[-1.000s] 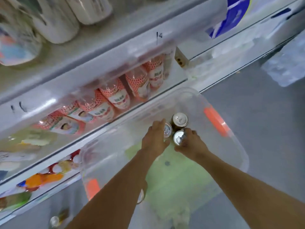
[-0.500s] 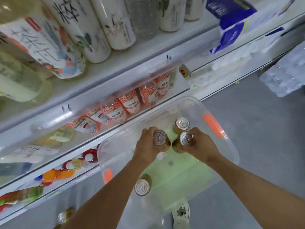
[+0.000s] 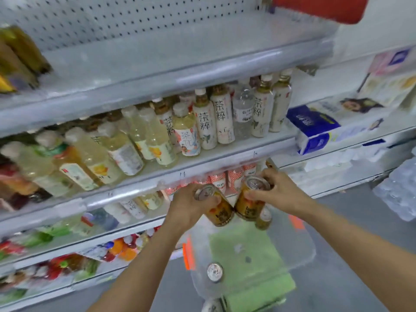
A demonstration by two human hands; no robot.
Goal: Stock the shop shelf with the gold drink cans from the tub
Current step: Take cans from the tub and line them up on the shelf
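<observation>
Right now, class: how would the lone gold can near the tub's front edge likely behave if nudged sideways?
The lone gold can stands upright in the clear tub, so it would probably slide first. Tall and narrow, it may tip. Once down, its round body would likely roll.

Two gold drink cans, silver-topped: left can (image 3: 216, 206) tilted left, right can (image 3: 251, 200) tilted right, lower ends touching, both raised above the tub (image 3: 301, 251). Third can (image 3: 263, 218) upright at tub's far end. Fourth can (image 3: 215, 271) upright at tub's near left. Tub clear plastic, orange latches, below shelf (image 3: 202, 61).
</observation>
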